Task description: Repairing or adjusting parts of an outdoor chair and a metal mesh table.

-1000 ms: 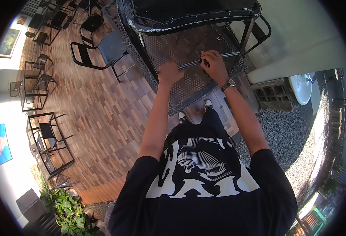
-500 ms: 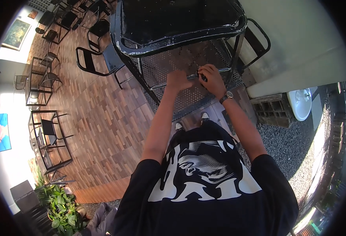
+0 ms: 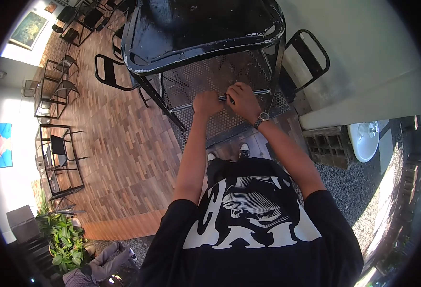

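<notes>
My left hand (image 3: 207, 103) is closed like a fist, its thumb side toward my right hand; whatever it holds is hidden. My right hand (image 3: 244, 102), with a watch (image 3: 263, 117) on the wrist, curls its fingers around a small dark thing (image 3: 231, 99) too small to name. Both hands are close together, knuckles upward. Behind them in the view runs the pale crossbar (image 3: 263, 91) between the legs of a black metal table (image 3: 205, 28) with worn, chipped edges. Whether either hand touches the bar I cannot tell.
Black metal chairs stand left (image 3: 109, 71) and right (image 3: 311, 55) of the table. Beneath it lies a perforated mat (image 3: 229, 122). A white basin (image 3: 365, 143) sits by hollow blocks (image 3: 329, 146) at right. At lower left, a person (image 3: 106, 263) is near a leafy plant (image 3: 67, 241).
My hands have come closer together, and my left thumb no longer sticks out. The table and both hands have shifted left in view. More of the person at lower left shows.
</notes>
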Motion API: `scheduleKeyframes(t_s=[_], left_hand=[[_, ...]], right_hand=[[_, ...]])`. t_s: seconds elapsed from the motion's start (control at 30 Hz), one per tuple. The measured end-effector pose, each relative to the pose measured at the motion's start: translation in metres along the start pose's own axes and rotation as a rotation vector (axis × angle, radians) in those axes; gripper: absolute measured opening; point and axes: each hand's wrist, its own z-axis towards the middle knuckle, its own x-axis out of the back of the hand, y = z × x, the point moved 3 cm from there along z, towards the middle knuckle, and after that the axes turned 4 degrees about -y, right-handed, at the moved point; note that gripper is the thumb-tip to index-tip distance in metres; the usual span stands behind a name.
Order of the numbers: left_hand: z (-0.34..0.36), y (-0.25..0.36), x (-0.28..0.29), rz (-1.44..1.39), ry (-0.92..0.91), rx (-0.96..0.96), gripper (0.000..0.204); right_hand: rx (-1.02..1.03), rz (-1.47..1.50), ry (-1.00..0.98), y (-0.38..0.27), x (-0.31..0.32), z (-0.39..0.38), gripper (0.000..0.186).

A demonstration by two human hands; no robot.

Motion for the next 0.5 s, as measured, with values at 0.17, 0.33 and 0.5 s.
scheduleKeyframes(t_s=[0.17, 0.33, 0.5], left_hand=[[-0.001, -0.004, -0.002, 0.02, -0.005, 0.038, 0.028], [0.0, -0.008, -0.004, 0.043, -0.037, 0.064, 0.03], [-0.004, 0.002, 0.001, 0.065, -0.027, 0.062, 0.031]], right_hand=[[0.139, 0.085, -0.017, 0.0, 0.007, -0.005, 0.018], [0.059, 0.102, -0.123, 0.011, 0.011, 0.0, 0.018], [-0.032, 0.122, -0.234, 0.007, 0.007, 0.013, 0.018]])
